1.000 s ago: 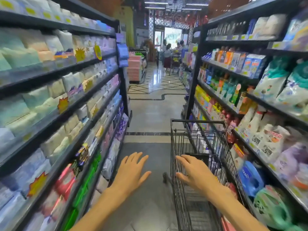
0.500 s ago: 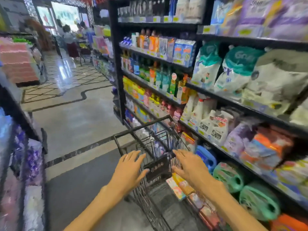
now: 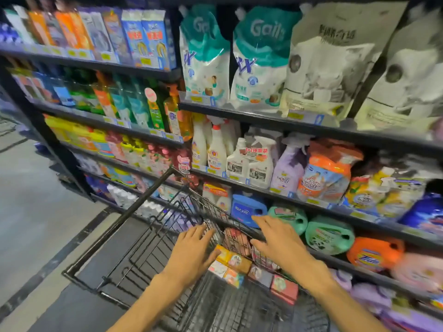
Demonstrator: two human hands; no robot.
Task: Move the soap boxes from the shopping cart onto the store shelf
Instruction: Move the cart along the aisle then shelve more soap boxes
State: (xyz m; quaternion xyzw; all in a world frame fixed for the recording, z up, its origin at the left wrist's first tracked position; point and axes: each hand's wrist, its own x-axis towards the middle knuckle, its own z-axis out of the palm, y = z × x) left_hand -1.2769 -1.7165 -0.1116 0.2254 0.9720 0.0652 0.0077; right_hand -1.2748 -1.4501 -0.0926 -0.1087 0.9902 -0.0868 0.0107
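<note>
Both hands reach over the wire shopping cart (image 3: 148, 238) — left hand (image 3: 193, 251) and right hand (image 3: 279, 240), fingers straight. Soap boxes (image 3: 236, 262) lie in the cart beside the stocked store shelf (image 3: 311, 129).

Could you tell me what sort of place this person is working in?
A shop aisle, most likely a supermarket's cleaning section: dark shelves with price tags carry detergent jugs and spray bottles, and a wire cart holding soap boxes stands beside them, both hands above it.
</note>
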